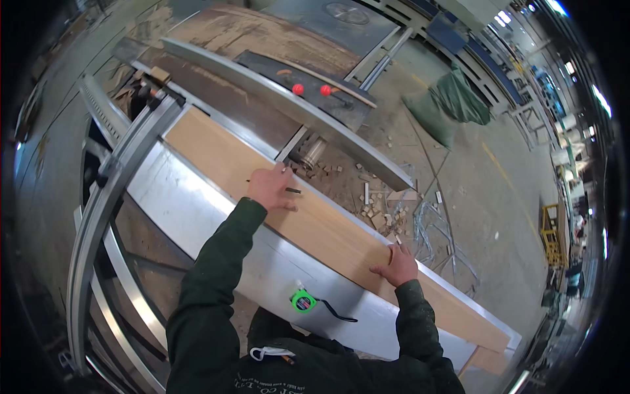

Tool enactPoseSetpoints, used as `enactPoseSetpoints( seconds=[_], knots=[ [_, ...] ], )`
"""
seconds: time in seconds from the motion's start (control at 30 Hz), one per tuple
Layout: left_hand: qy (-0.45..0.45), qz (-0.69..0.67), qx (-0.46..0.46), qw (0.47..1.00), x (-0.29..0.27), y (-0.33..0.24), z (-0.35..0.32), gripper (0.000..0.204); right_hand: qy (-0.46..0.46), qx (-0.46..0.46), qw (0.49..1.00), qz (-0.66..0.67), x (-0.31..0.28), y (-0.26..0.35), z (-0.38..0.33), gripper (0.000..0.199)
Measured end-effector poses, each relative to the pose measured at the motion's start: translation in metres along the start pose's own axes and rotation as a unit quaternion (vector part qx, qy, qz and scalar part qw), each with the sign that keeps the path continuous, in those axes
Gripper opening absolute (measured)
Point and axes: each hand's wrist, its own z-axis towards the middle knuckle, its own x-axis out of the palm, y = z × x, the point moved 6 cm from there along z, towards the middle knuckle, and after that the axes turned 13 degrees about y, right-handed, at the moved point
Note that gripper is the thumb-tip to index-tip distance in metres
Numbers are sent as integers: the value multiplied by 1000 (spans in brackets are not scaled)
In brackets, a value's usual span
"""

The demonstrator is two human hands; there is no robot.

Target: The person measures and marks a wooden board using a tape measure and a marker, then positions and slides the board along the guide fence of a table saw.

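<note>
A long, pale brown wooden board [328, 230] lies lengthwise on the silvery metal table [256, 262] of a saw-like machine, running from upper left to lower right. My left hand [270, 189] is on the board's left half. Between its bent fingers is a thin dark pencil-like stick [293, 190], whose two ends stick out. Farther right, my right hand [399, 266] grips the board by its far edge, thumb resting on the top face and fingers partly hidden. Nearer to me, a green tape measure [303, 301] with a black strap sits on the metal.
A metal fence rail [289, 108] crosses beyond the board, near two red knobs [312, 90]. Wood offcuts [380, 213] litter the floor. An aluminium frame bar [108, 190] stands at left. Farther off are a green sack [453, 102] and a yellow crate [553, 235].
</note>
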Motion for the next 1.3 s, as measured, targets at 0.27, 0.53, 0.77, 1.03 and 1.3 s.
enactPoseSetpoints(
  seconds=[0.27, 0.53, 0.77, 1.03, 1.3],
  knots=[
    [107, 32, 12, 994, -21, 44, 32, 88, 17, 75, 996, -34, -12, 18, 9, 69],
    [-40, -89, 93, 991, -28, 45, 26, 77, 27, -27, 999, -15, -15, 33, 37, 71],
    [-173, -43, 49, 983, -21, 36, 17, 65, 29, -166, 985, 45, -19, 104, 78, 64],
    [-150, -42, 44, 987, -19, 19, 25, 61, -10, -83, 995, 45, -20, 96, 68, 63],
    [-119, 4, 15, 993, 2, 21, 26, 61, -9, 159, 987, 20, 3, -75, -22, 81]
  ],
)
